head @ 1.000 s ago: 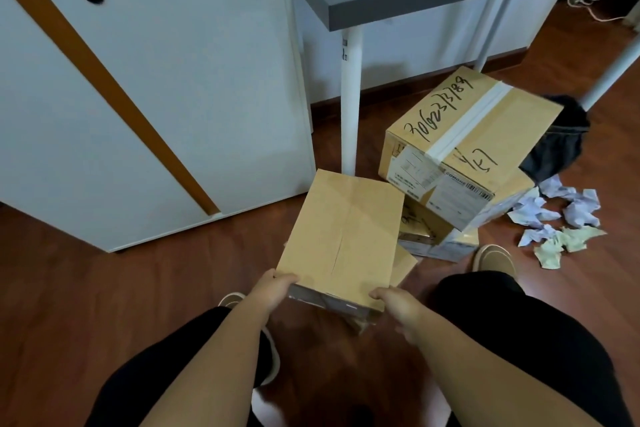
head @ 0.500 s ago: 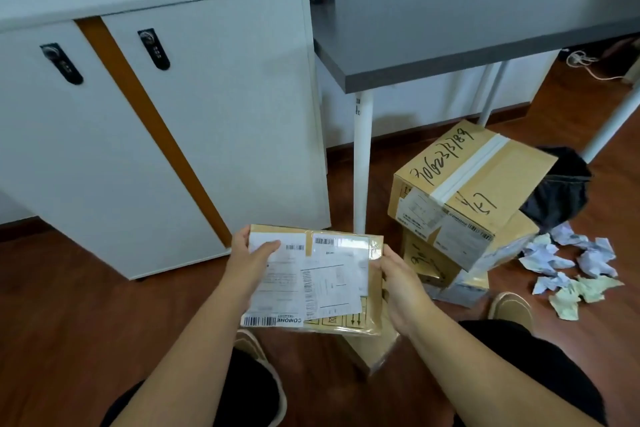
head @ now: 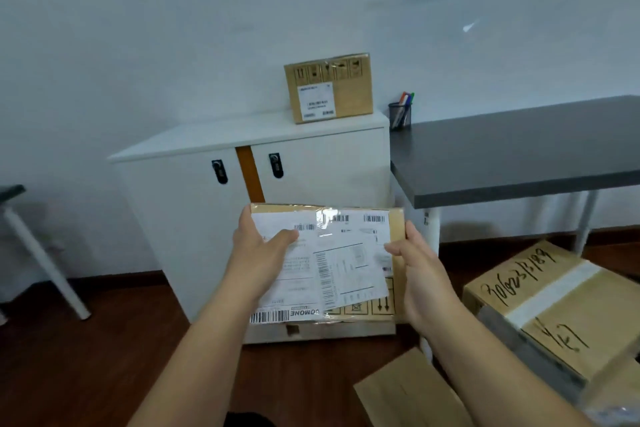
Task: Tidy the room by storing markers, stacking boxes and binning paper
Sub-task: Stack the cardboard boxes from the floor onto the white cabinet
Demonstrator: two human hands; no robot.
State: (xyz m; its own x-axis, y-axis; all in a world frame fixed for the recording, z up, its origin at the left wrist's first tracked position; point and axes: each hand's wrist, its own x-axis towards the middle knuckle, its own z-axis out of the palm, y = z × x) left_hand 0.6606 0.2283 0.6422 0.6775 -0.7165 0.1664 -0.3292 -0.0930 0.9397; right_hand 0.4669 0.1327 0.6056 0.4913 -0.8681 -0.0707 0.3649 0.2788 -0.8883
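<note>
1. Both hands are up in front of the white cabinet (head: pixel 194 218), and between them is a flat cardboard box (head: pixel 349 260), held in the air with its labelled face turned toward the camera.
2. Left hand (head: pixel 258 250) grips the box's left edge: thumb (head: pixel 284 237) lies across the white shipping label, the other fingers wrap behind and out of sight.
3. Right hand (head: pixel 414 267) clamps the right edge, thumb on the front near the label's corner, fingers curled round the back.
4. So the box sits squarely between the two grips, its top edge level with the cabinet doors and its bottom edge low over the cabinet's base.
5. Labels read upside down; barcodes and arrow symbols show along the lower edge.
6. Up on the cabinet top, a second box (head: pixel 329 88) stands upright against the wall, label facing out.
7. Just right of it, a mesh pen holder (head: pixel 400 116) sits at the back corner of the dark grey desk (head: pixel 519 156), with markers (head: pixel 407 99) poking out.
8. Lower right, a large taped box (head: pixel 561 315) with handwritten numbers sits tilted on the floor under the desk's edge.
9. Bottom centre, another plain brown box (head: pixel 412 395) lies on the wooden floor (head: pixel 86 357), just below the right forearm.
</note>
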